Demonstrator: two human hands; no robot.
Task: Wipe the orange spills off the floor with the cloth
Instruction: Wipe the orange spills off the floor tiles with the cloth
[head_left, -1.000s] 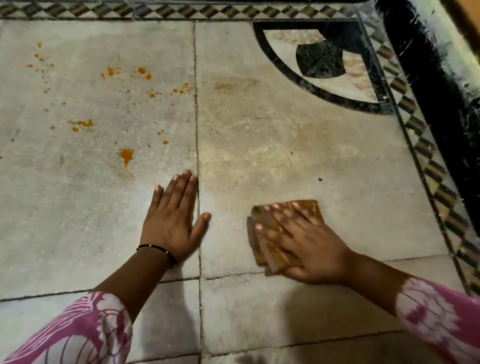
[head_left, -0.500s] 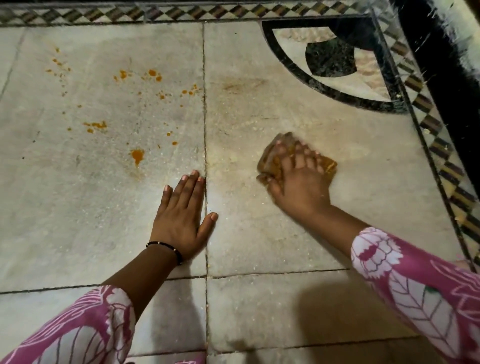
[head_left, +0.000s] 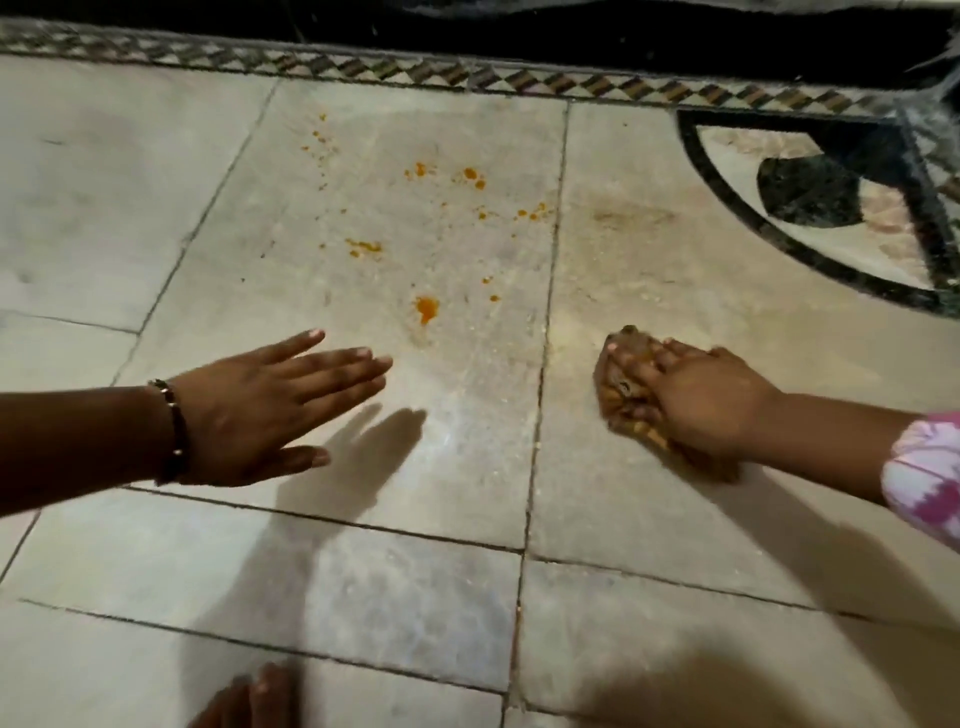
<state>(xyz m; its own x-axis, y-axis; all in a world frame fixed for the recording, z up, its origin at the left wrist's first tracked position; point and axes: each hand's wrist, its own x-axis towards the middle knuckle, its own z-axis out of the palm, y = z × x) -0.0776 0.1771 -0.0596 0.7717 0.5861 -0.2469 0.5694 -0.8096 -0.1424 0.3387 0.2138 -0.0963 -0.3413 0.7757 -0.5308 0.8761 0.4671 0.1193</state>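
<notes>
The right hand is pressing down on the cloth, a brown, bunched-up rag lying on the pale stone floor at about three o'clock in the frame. The fingers are lying spread across the top of the rag, only slightly bent, flattening it rather than clutching it. The rag is sitting just right of the vertical grout line, on the slab that is carrying a faint brownish smear up at one o'clock.

Over at nine o'clock the left hand is hanging flat and open, fingers straight and pointing toward three o'clock, holding nothing. Its shadow is falling on the slab just beside it, so it is looking lifted off the stone, though whether any part is touching I cannot tell. A dark beaded bracelet is circling that wrist.

The orange spills are sitting on the middle slab, from the centre up toward twelve o'clock: one larger blob near the centre, smaller drops and specks scattered above it. They are lying left of the grout line, apart from the rag.

A patterned pink-and-white sleeve is showing at four o'clock. A checkered border strip is running along the top, with a dark curved inlay at two o'clock. Toes are peeking in at six o'clock.
</notes>
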